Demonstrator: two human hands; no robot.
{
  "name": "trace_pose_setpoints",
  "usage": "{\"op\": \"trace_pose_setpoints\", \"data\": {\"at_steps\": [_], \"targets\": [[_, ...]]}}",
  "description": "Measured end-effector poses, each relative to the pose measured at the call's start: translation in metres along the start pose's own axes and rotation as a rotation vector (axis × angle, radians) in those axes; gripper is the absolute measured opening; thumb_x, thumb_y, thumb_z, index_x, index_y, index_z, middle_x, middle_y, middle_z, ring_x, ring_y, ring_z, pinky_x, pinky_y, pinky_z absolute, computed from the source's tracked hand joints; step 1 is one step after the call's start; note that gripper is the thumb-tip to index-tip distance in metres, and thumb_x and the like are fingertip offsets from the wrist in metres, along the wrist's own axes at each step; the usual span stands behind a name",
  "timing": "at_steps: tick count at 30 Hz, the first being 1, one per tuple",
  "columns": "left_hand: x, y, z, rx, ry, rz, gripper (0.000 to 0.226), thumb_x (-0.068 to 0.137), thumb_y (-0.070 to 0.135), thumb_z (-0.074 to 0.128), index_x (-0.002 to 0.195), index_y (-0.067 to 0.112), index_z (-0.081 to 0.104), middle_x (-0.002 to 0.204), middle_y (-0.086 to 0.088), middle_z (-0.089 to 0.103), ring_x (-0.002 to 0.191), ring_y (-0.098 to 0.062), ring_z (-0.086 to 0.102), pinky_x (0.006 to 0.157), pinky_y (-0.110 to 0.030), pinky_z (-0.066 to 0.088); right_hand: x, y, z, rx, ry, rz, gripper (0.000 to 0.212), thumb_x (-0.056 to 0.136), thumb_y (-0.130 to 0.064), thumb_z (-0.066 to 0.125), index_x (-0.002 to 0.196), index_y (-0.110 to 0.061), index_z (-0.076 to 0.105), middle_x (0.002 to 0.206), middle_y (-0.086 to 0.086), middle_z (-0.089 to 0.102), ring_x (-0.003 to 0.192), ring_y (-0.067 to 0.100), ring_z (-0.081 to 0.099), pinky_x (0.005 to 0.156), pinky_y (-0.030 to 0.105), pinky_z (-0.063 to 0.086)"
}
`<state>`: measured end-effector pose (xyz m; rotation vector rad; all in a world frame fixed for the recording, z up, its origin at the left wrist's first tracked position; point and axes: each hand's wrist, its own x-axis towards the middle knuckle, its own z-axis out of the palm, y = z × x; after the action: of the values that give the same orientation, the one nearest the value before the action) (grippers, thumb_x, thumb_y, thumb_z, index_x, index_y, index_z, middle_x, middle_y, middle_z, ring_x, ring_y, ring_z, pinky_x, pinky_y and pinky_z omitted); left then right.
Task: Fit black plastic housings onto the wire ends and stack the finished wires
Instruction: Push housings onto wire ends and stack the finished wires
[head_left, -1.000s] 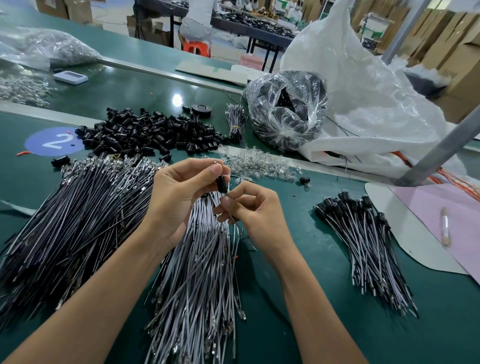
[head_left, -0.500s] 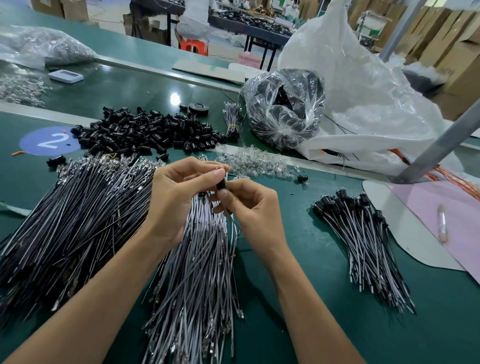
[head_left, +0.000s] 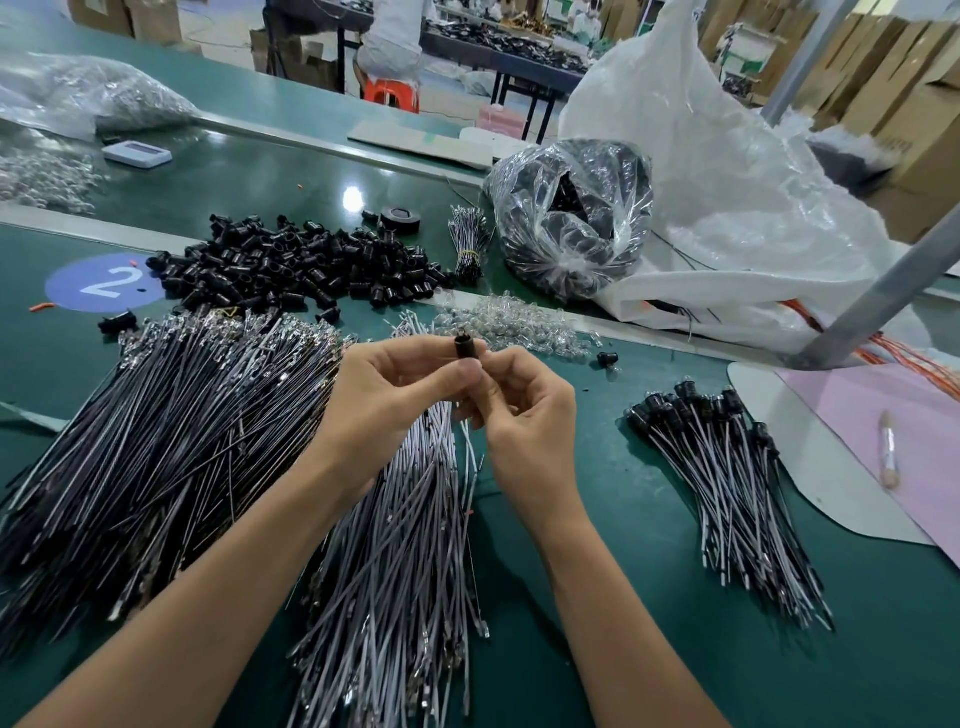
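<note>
My left hand (head_left: 395, 400) pinches a small black housing (head_left: 464, 347) between thumb and fingers above the grey wires. My right hand (head_left: 524, 410) sits right beside it, fingers curled, pinching a wire just below the housing. A heap of loose black housings (head_left: 296, 267) lies at the back of the green table. A wide pile of black wires (head_left: 156, 441) fans out on the left, and a pile of grey wires (head_left: 400, 561) lies under my hands. A stack of finished wires (head_left: 727, 478) with black housings on their ends lies to the right.
Clear glass bulbs (head_left: 514, 325) are scattered behind my hands. A clear bag of black parts (head_left: 571, 218) and a big white sack (head_left: 727, 171) stand at the back right. A grey metal post (head_left: 883, 291) slants down on the right, beside a pink sheet (head_left: 883, 441).
Both hands stay together over the grey wires. The housing now stands out a little higher above my left thumb, and my right fingers have shifted under it.
</note>
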<state>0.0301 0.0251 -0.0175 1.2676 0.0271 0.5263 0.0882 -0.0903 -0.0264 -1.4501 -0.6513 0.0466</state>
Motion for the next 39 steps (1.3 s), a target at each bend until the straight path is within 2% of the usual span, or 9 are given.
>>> {"op": "trace_pose_setpoints", "data": {"at_steps": [4, 10, 14, 16, 20, 22, 28, 34, 39], "targets": [[0.0, 0.0, 0.0, -0.033, 0.05, 0.031, 0.021, 0.074, 0.012, 0.073, 0.094, 0.01, 0.078, 0.095, -0.012, 0.076, 0.09, -0.026, 0.073, 0.083, -0.039, 0.06, -0.001, 0.001, 0.002, -0.024, -0.026, -0.008, 0.019, 0.091, -0.002, 0.064, 0.075, -0.01, 0.057, 0.073, -0.002, 0.064, 0.063, 0.01, 0.062, 0.063, 0.03, 0.055], [-0.004, 0.005, 0.006, -0.065, 0.019, 0.126, 0.021, 0.076, 0.007, 0.069, 0.096, 0.01, 0.077, 0.092, -0.008, 0.077, 0.088, -0.02, 0.074, 0.076, -0.023, 0.057, -0.003, 0.0, 0.004, 0.008, -0.034, -0.056, 0.021, 0.09, -0.02, 0.066, 0.074, -0.009, 0.058, 0.071, -0.004, 0.06, 0.067, 0.014, 0.058, 0.066, 0.039, 0.051], [-0.005, 0.005, 0.008, -0.067, 0.023, 0.162, 0.024, 0.076, 0.008, 0.07, 0.099, 0.011, 0.075, 0.09, -0.005, 0.077, 0.086, -0.018, 0.074, 0.075, -0.021, 0.056, -0.003, 0.002, 0.007, 0.086, -0.053, -0.079, 0.019, 0.089, -0.011, 0.063, 0.072, -0.014, 0.057, 0.072, -0.005, 0.058, 0.074, 0.012, 0.055, 0.07, 0.031, 0.051], [-0.005, 0.005, 0.008, -0.073, 0.048, 0.169, 0.024, 0.075, 0.011, 0.071, 0.099, 0.011, 0.075, 0.089, -0.005, 0.077, 0.085, -0.019, 0.074, 0.077, -0.025, 0.057, -0.003, 0.004, 0.008, 0.109, -0.067, -0.082, 0.02, 0.089, -0.006, 0.062, 0.071, -0.008, 0.054, 0.075, -0.008, 0.058, 0.077, 0.008, 0.058, 0.073, 0.03, 0.053], [-0.004, 0.005, 0.007, -0.102, 0.098, 0.178, 0.023, 0.072, 0.01, 0.073, 0.095, 0.008, 0.076, 0.09, -0.006, 0.077, 0.085, -0.019, 0.074, 0.079, -0.026, 0.057, -0.004, 0.007, 0.011, 0.104, -0.072, -0.078, 0.023, 0.088, -0.004, 0.062, 0.07, -0.013, 0.05, 0.077, -0.007, 0.06, 0.081, 0.003, 0.062, 0.078, 0.057, 0.053], [-0.005, 0.005, 0.006, -0.098, 0.095, 0.172, 0.021, 0.073, 0.009, 0.071, 0.093, 0.008, 0.077, 0.089, -0.006, 0.077, 0.085, -0.018, 0.074, 0.077, -0.024, 0.056, -0.006, 0.01, 0.013, 0.114, -0.068, -0.07, 0.023, 0.087, -0.004, 0.063, 0.07, -0.012, 0.05, 0.074, -0.005, 0.06, 0.078, 0.007, 0.062, 0.077, 0.064, 0.051], [-0.004, 0.005, 0.008, -0.049, 0.059, 0.049, 0.027, 0.064, 0.013, 0.076, 0.091, 0.01, 0.075, 0.086, -0.006, 0.077, 0.078, -0.016, 0.074, 0.071, -0.021, 0.056, -0.01, 0.012, 0.007, -0.06, 0.022, -0.113, 0.025, 0.09, -0.019, 0.064, 0.072, -0.005, 0.053, 0.07, 0.002, 0.057, 0.067, 0.03, 0.048, 0.062, 0.059, 0.044], [-0.005, 0.003, 0.006, 0.001, 0.029, 0.085, 0.015, 0.07, 0.01, 0.074, 0.085, 0.011, 0.079, 0.083, -0.004, 0.077, 0.077, -0.014, 0.074, 0.07, -0.018, 0.055, -0.009, 0.008, 0.007, -0.046, 0.018, -0.114, 0.033, 0.093, -0.023, 0.064, 0.073, 0.0, 0.05, 0.07, 0.006, 0.052, 0.068, 0.034, 0.042, 0.062, 0.058, 0.04], [-0.006, 0.005, 0.007, -0.101, 0.086, 0.088, 0.016, 0.066, 0.02, 0.077, 0.08, 0.013, 0.08, 0.081, -0.006, 0.077, 0.076, -0.017, 0.073, 0.071, -0.022, 0.056, -0.011, 0.007, 0.012, -0.018, -0.023, -0.124, 0.025, 0.09, -0.012, 0.065, 0.073, -0.002, 0.05, 0.074, 0.002, 0.053, 0.073, 0.034, 0.045, 0.067, 0.061, 0.041]]}}
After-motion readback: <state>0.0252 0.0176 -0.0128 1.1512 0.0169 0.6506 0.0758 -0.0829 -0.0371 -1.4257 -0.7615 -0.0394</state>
